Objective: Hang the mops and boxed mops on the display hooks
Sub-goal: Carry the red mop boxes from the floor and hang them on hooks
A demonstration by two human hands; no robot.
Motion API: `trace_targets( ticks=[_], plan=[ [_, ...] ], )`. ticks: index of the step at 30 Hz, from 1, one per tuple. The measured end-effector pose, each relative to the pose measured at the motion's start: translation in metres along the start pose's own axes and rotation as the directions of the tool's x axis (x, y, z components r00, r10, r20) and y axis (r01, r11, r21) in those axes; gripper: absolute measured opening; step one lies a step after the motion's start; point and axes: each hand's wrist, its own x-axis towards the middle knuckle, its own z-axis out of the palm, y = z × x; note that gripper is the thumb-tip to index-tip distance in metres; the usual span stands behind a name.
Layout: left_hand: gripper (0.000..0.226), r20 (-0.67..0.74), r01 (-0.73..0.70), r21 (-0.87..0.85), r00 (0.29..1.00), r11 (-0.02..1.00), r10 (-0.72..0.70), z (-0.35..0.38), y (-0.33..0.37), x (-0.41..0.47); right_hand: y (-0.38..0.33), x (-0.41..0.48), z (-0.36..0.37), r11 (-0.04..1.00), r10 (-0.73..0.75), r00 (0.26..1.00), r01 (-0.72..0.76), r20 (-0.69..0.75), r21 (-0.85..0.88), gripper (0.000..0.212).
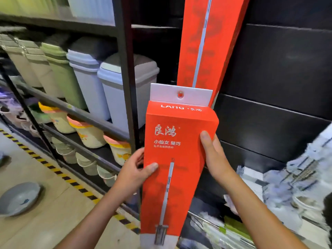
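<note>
A long red mop box [172,151] stands upright in front of me, held between both hands. My left hand [136,169] grips its left edge with the thumb on the front face. My right hand [213,155] clasps the right edge a little higher. A white hang tab [180,95] with a small round hole tops the box. Behind and above it, a second red boxed mop [208,42] hangs against the black slat wall [278,78]. No display hook is visible.
A black metal shelf rack [125,69] at left holds rows of lidded plastic bins [115,87] and stacked buckets. A grey basin [18,198] lies on the floor beside yellow-black hazard tape [71,181]. Packaged goods [296,186] fill the lower right.
</note>
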Motion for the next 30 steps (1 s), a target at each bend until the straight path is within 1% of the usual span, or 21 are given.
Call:
trace_targets(
  ticks=[2,3,5,7,8,11,16,19,21,23,25,28,30],
  plan=[
    [0.085,0.018,-0.061,-0.005,0.998,0.998,0.061,-0.008,0.01,0.029,-0.014,0.018,0.005,0.999,-0.042,0.998,0.041,-0.049,-0.028,0.063],
    [0.087,0.028,-0.077,-0.013,0.997,0.997,0.078,-0.011,0.014,0.042,-0.02,0.026,0.007,0.998,-0.051,0.996,0.049,-0.079,-0.031,0.059],
    [0.086,0.058,-0.111,-0.005,0.992,0.994,0.112,-0.017,0.022,0.065,-0.032,0.039,0.01,0.998,-0.064,0.99,0.06,-0.123,-0.03,0.044],
    [0.081,0.076,-0.154,0.017,0.985,0.988,0.152,-0.021,0.03,0.085,-0.042,0.052,0.011,0.994,-0.088,0.984,0.077,-0.157,-0.071,0.04],
    [0.079,0.088,-0.171,0.019,0.982,0.985,0.169,-0.023,0.035,0.094,-0.048,0.057,0.011,0.991,-0.098,0.981,0.081,-0.166,-0.106,0.042],
    [0.079,0.11,-0.216,0.031,0.971,0.976,0.212,-0.026,0.051,0.119,-0.067,0.074,0.011,0.983,-0.126,0.974,0.097,-0.187,-0.155,0.06],
    [0.077,0.098,-0.298,0.025,0.951,0.954,0.294,-0.029,0.089,0.149,-0.107,0.099,0.011,0.959,-0.208,0.958,0.16,-0.197,-0.233,0.072],
    [0.065,0.105,-0.335,-0.019,0.936,0.942,0.335,-0.03,0.115,0.164,-0.134,0.114,0.012,0.939,-0.27,0.941,0.21,-0.204,-0.273,0.081],
    [0.063,0.102,-0.366,-0.045,0.924,0.93,0.368,-0.032,0.135,0.173,-0.153,0.121,0.012,0.922,-0.313,0.928,0.246,-0.203,-0.299,0.091],
    [0.062,0.1,-0.404,-0.055,0.908,0.913,0.407,-0.034,0.155,0.183,-0.173,0.128,0.012,0.897,-0.367,0.911,0.293,-0.188,-0.331,0.091],
    [0.062,0.103,-0.438,-0.062,0.891,0.897,0.442,-0.038,0.175,0.193,-0.194,0.135,0.012,0.861,-0.427,0.89,0.346,-0.162,-0.372,0.083],
    [0.062,0.098,-0.488,-0.075,0.864,0.87,0.493,-0.044,0.204,0.206,-0.227,0.144,0.014,0.774,-0.543,0.833,0.449,-0.103,-0.446,0.072],
    [0.062,0.087,-0.521,-0.081,0.846,0.85,0.526,-0.047,0.222,0.213,-0.25,0.15,0.015,0.707,-0.612,0.788,0.507,-0.067,-0.492,0.071]
  ],
)
